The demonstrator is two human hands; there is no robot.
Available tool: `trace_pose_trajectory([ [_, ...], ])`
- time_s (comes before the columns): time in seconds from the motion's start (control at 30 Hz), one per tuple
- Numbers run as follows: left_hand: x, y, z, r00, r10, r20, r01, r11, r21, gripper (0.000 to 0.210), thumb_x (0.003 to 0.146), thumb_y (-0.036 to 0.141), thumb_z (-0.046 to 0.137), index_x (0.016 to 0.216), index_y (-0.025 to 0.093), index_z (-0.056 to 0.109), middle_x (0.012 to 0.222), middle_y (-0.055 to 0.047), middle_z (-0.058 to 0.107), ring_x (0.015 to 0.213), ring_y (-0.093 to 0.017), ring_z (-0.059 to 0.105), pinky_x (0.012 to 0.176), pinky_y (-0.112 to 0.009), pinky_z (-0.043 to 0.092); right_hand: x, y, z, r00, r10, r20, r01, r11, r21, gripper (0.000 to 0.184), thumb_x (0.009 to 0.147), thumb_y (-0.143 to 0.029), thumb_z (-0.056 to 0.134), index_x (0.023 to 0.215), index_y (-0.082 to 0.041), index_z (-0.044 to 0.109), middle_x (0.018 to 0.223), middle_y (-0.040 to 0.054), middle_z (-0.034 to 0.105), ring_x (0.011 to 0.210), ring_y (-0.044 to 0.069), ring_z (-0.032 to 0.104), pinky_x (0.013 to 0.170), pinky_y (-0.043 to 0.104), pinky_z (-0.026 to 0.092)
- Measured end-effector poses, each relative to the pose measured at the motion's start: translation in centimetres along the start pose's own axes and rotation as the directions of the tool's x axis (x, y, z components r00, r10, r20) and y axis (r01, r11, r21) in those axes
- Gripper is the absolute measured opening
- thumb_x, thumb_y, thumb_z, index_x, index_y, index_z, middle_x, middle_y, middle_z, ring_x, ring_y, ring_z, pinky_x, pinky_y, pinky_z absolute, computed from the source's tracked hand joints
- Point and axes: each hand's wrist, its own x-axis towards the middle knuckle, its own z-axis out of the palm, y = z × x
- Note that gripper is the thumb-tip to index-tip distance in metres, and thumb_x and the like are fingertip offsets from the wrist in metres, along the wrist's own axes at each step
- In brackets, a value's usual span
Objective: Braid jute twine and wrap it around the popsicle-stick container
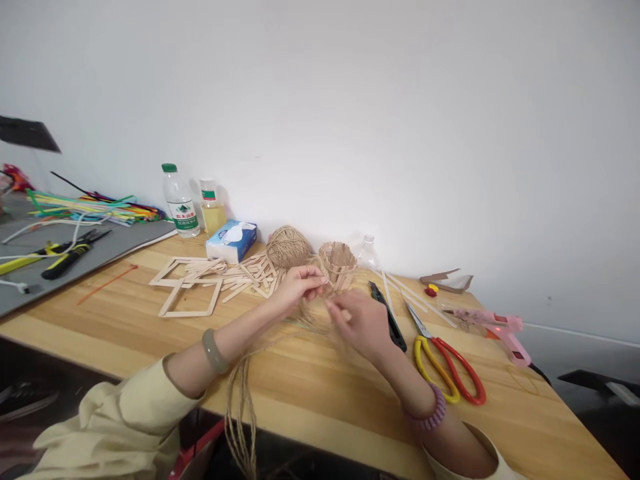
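Twine (241, 400) is hanging over the table's (320, 393) front edge; left hand (299, 288) is pinching strands between fingertips; blur is hiding whether right hand (364, 325) is gripping any; fibres are seeming light, limp, grippy, probably suiting short fingertip holds.

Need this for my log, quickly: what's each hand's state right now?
Left hand: closed, fingertips pinching twine.
Right hand: fingers bunched at the twine; too blurred to tell whether it grips.

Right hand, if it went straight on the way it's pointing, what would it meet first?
Apart from the twine near its fingertips, the right hand would probably meet the left hand, ahead and to its left. Depth is unclear, so it might pass beneath.
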Motion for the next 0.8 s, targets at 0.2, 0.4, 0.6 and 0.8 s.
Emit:
trace_pose_trajectory([
  [0.2, -0.1, 0.0, 0.0, 0.993, 0.072, 0.098, -0.099, 0.943, 0.317, 0.020, 0.070, 0.033, 0.057, 0.066, 0.013, 0.055, 0.052, 0.005, 0.044, 0.046, -0.006, 0.037, 0.046, -0.020, 0.027, 1.0, 1.1, -0.7, 0.950, 0.228, -0.213, -0.156, 0.938, 0.311, 0.022, 0.086, -0.031, 0.040, 0.093, -0.020, 0.057, 0.098, 0.0078, 0.056, 0.097, 0.021, 0.048, 0.084, 0.035, 0.036],
  [0.4, -0.2, -0.4, 0.1, 0.983, 0.098, 0.154, -0.159, 0.874, 0.459, 0.022, 0.073, 0.030, 0.053, 0.062, 0.012, 0.058, 0.053, 0.003, 0.048, 0.051, -0.008, 0.038, 0.050, -0.020, 0.028, 1.2, 1.2, -0.2, 0.979, 0.160, 0.124, -0.202, 0.817, 0.540, 0.022, 0.087, -0.033, 0.037, 0.084, -0.019, 0.053, 0.083, 0.0034, 0.058, 0.080, 0.016, 0.053, 0.073, 0.029, 0.040],
  [0.6, 0.1, -0.7, -0.2, 0.984, 0.010, 0.176, -0.090, 0.886, 0.455, 0.027, 0.071, 0.038, 0.056, 0.064, 0.012, 0.056, 0.054, 0.004, 0.044, 0.051, -0.008, 0.036, 0.050, -0.020, 0.027, 1.3, 1.1, 0.0, 0.971, 0.121, 0.205, -0.203, 0.873, 0.444, 0.028, 0.085, -0.032, 0.035, 0.060, -0.020, 0.033, 0.058, -0.0029, 0.037, 0.057, 0.012, 0.038, 0.053, 0.024, 0.030],
  [0.8, 0.1, -0.6, -0.3, 0.959, -0.039, 0.281, -0.104, 0.873, 0.476, 0.028, 0.071, 0.039, 0.056, 0.063, 0.012, 0.056, 0.052, 0.005, 0.043, 0.049, -0.007, 0.034, 0.047, -0.020, 0.025, 1.2, 1.6, -0.1, 0.945, 0.133, 0.299, -0.255, 0.870, 0.422, 0.033, 0.085, -0.039, 0.035, 0.058, -0.020, 0.030, 0.056, -0.0038, 0.033, 0.055, 0.011, 0.034, 0.052, 0.023, 0.027],
])
